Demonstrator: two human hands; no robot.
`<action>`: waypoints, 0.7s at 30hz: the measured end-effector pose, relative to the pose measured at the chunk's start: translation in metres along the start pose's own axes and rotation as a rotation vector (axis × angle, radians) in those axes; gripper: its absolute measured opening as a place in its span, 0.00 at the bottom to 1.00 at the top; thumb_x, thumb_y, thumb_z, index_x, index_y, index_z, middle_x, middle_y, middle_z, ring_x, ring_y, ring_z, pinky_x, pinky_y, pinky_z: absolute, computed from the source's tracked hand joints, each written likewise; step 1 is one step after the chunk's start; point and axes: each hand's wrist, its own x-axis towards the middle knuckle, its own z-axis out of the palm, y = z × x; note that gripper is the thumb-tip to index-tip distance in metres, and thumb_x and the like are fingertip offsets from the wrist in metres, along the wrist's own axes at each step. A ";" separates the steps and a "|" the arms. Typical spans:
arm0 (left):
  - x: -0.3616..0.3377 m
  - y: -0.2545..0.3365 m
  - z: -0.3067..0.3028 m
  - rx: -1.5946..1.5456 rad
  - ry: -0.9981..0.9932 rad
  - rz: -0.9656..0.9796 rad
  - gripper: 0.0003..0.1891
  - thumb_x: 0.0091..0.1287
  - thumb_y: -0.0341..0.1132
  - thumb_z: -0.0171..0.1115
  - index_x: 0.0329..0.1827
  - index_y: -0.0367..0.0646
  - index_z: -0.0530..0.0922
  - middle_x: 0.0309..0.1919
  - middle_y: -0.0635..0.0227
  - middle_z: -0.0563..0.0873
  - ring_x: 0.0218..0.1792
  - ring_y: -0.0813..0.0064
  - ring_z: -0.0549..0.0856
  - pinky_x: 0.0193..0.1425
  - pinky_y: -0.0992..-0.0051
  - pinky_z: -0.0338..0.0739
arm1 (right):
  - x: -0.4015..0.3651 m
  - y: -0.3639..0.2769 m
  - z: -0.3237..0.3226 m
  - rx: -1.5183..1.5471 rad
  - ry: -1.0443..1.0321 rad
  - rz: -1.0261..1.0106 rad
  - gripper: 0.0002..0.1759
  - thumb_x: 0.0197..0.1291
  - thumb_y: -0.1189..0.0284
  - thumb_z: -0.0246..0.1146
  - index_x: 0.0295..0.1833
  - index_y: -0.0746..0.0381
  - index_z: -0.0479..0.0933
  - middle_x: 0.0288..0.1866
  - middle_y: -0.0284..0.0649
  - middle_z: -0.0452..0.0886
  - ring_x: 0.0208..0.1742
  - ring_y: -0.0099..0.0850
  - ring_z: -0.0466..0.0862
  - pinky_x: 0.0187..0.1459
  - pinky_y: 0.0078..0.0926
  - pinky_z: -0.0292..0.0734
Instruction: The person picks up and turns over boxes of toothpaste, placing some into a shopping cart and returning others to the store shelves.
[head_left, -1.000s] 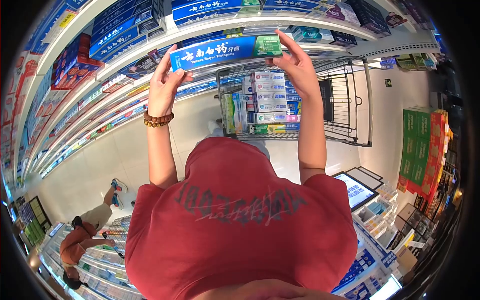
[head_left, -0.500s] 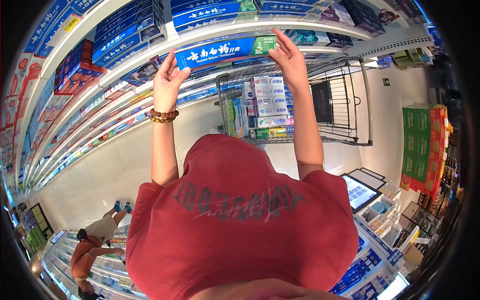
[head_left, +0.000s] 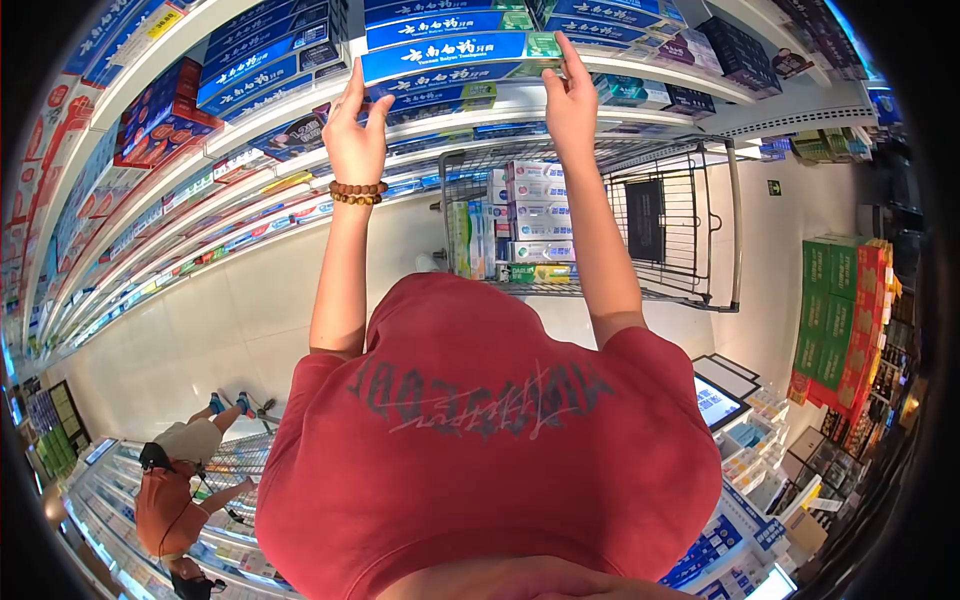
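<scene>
A long blue toothpaste box (head_left: 455,55) with a green right end is held level between both hands at the front of the upper shelf (head_left: 640,72). My left hand (head_left: 355,125), with beads at the wrist, has its fingers at the box's left end. At the right end, the fingers and thumb of my right hand (head_left: 572,95) are closed around the green part. Similar blue boxes (head_left: 440,22) lie stacked just behind the held box.
Below the shelf stands a wire cart (head_left: 700,215) with stacked toothpaste boxes (head_left: 540,210). More shelves curve down the left. Another person (head_left: 175,490) is at the lower left. Green and red cartons (head_left: 835,310) are piled at the right.
Both hands have moved the box up and forward, closer to the shelf stacks. The cart appears slightly lower, and the person at the lower left has shifted.
</scene>
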 end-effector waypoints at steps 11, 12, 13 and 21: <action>0.030 0.003 0.028 0.202 0.189 0.067 0.30 0.67 0.37 0.68 0.73 0.54 0.71 0.17 0.56 0.81 0.14 0.60 0.78 0.22 0.65 0.72 | 0.016 -0.020 0.022 0.338 0.141 -0.227 0.29 0.62 0.85 0.53 0.70 0.64 0.68 0.68 0.48 0.72 0.66 0.37 0.77 0.63 0.32 0.77; 0.032 0.002 0.031 0.216 0.189 0.048 0.29 0.67 0.38 0.68 0.72 0.54 0.72 0.16 0.57 0.81 0.13 0.62 0.78 0.21 0.67 0.72 | 0.016 -0.024 0.023 0.367 0.129 -0.226 0.29 0.62 0.86 0.52 0.70 0.65 0.67 0.69 0.48 0.71 0.67 0.37 0.75 0.64 0.34 0.77; 0.033 0.002 0.032 0.196 0.179 0.037 0.29 0.67 0.37 0.68 0.72 0.54 0.72 0.16 0.57 0.81 0.13 0.62 0.78 0.21 0.67 0.72 | 0.018 -0.026 0.023 0.398 0.119 -0.229 0.29 0.62 0.87 0.51 0.70 0.66 0.67 0.70 0.48 0.70 0.68 0.37 0.74 0.65 0.36 0.78; 0.038 -0.005 0.038 0.155 0.168 0.005 0.28 0.67 0.36 0.67 0.72 0.53 0.72 0.26 0.54 0.87 0.24 0.58 0.87 0.28 0.65 0.78 | 0.036 0.001 0.022 0.410 -0.058 -0.222 0.38 0.59 0.87 0.46 0.78 0.66 0.53 0.77 0.47 0.60 0.77 0.39 0.62 0.70 0.38 0.66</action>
